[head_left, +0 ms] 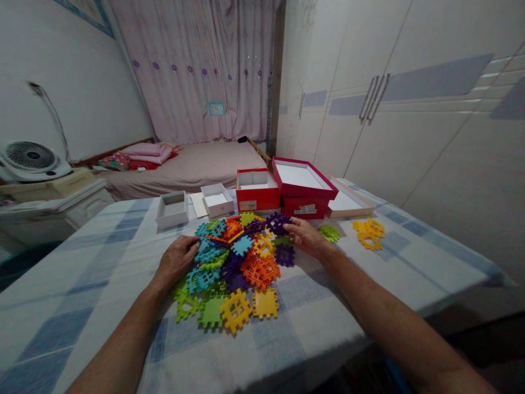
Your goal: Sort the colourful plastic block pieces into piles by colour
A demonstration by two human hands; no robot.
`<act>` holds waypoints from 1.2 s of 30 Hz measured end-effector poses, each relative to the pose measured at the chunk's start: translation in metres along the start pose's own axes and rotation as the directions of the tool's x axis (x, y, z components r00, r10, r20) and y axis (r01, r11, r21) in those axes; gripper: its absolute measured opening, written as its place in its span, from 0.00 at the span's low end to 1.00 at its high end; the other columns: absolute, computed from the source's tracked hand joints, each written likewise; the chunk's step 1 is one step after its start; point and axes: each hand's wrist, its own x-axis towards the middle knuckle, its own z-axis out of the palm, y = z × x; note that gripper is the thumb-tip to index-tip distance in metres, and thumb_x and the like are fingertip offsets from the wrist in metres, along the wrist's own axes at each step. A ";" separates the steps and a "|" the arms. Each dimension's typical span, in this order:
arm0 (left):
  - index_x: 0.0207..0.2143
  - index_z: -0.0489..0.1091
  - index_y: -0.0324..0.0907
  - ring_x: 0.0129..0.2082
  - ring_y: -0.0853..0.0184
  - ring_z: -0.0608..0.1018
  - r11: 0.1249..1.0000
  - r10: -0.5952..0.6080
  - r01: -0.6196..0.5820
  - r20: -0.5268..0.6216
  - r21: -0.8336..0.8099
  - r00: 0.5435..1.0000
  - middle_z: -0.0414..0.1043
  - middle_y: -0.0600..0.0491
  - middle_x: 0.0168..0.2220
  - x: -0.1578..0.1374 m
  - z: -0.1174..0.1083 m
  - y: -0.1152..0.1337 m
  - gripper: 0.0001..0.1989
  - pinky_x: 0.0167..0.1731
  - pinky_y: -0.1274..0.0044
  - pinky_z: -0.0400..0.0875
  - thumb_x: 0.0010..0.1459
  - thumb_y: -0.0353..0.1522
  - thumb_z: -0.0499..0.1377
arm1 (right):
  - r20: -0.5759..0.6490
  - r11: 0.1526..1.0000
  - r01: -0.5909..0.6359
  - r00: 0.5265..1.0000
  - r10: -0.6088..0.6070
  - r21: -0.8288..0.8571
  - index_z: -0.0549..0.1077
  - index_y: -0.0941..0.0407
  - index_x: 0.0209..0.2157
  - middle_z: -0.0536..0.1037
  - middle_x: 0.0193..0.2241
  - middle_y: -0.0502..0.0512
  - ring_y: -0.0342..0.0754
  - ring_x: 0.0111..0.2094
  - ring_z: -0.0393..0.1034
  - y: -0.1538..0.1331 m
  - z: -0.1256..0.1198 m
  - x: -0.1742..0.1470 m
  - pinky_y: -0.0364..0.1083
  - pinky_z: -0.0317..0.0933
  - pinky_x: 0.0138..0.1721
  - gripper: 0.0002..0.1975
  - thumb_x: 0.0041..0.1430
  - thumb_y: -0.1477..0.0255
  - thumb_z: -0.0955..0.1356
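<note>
A heap of plastic interlocking tiles with notched edges, in teal, green, purple, orange and yellow, lies between my hands. My right hand (305, 235) pinches a purple interlocking tile (277, 222) at the heap's back right. Against the heap's left side is my left hand (177, 259), its fingers curled next to the teal tiles (208, 253); what they hold, if anything, is hidden. Nearest me lie a yellow window-patterned tile (237, 311), a plain yellow tile (266, 303) and a green tile (213, 310).
Behind the heap stand a grey box (172, 210), a white box (217, 200), a red box (257, 191) and a magenta box lid (304, 179) on another box. Right of my right hand lie green tiles (330, 233) and yellow tiles (368, 233) on the checked tablecloth (102, 284).
</note>
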 end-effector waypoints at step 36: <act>0.42 0.75 0.40 0.40 0.59 0.77 1.000 -0.010 0.010 0.005 0.026 1.000 0.75 0.47 0.42 0.001 0.001 -0.004 0.26 0.43 0.70 0.71 0.53 0.46 0.48 | 0.441 0.209 0.417 0.893 0.086 -0.885 0.71 0.58 0.46 0.70 0.43 0.58 0.52 0.46 0.65 -0.016 -0.027 -0.041 0.50 0.60 0.50 0.23 0.46 0.82 0.65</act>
